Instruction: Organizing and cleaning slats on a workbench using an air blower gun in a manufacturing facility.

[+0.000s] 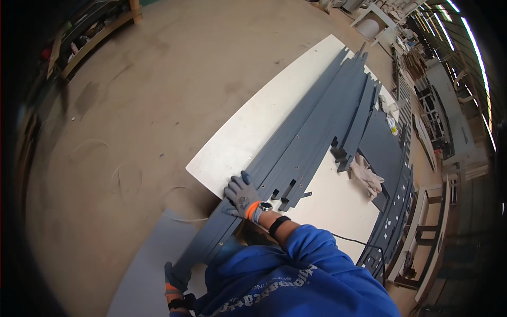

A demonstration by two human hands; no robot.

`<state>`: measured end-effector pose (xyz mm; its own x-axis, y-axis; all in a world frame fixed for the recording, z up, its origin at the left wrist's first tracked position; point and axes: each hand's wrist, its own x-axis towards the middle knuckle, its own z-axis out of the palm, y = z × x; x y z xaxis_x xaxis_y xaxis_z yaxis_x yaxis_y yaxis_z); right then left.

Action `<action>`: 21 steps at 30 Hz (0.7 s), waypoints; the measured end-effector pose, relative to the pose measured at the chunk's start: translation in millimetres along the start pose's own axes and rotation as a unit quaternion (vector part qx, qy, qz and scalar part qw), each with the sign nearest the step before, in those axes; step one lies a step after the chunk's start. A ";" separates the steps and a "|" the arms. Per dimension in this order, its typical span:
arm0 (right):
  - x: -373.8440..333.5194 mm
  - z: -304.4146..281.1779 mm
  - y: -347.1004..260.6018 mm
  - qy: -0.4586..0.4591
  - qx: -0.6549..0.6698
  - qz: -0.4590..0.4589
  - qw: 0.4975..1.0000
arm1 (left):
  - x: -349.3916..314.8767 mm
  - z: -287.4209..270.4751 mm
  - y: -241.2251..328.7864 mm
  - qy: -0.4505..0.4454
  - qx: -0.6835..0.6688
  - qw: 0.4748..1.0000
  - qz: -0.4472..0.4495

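My right hand (243, 197), in a grey glove with an orange cuff, lies palm down on a long dark grey board (280, 142). Its fingers are spread and reach toward the board's left edge. At the board's near end, my left hand (178, 277), gloved the same way, is closed around the end; part of its fingers is hidden. Several similar dark grey boards lie alongside, some with notches and small holes. They rest on a white tabletop (264, 117), and the near end juts past its edge.
A crumpled cloth (366, 175) lies on the table right of the boards. Dark slotted pieces (393, 219) line the right side, near a black cable (348, 239). A grey sheet (153, 259) is at lower left. A shelf (100, 37) stands far left.
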<state>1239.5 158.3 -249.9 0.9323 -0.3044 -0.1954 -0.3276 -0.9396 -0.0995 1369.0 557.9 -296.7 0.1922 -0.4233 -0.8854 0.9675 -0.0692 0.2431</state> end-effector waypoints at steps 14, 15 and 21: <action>10.4 4.7 96.7 0.052 0.041 0.080 0.995 | 50.3 85.8 -5.4 -0.117 0.003 0.988 -0.097; 11.8 4.6 97.9 0.072 0.043 0.082 0.993 | 52.2 91.4 -3.4 -0.117 0.023 0.987 -0.108; 3.1 0.6 120.9 0.092 0.026 0.113 0.989 | 66.7 110.2 10.5 -0.120 0.183 0.959 -0.182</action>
<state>1202.8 43.8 -263.1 0.8445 -0.5342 -0.0373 -0.5343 -0.8361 -0.1239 1373.9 429.3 -309.5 -0.2323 -0.5038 -0.8320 0.8331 -0.5445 0.0971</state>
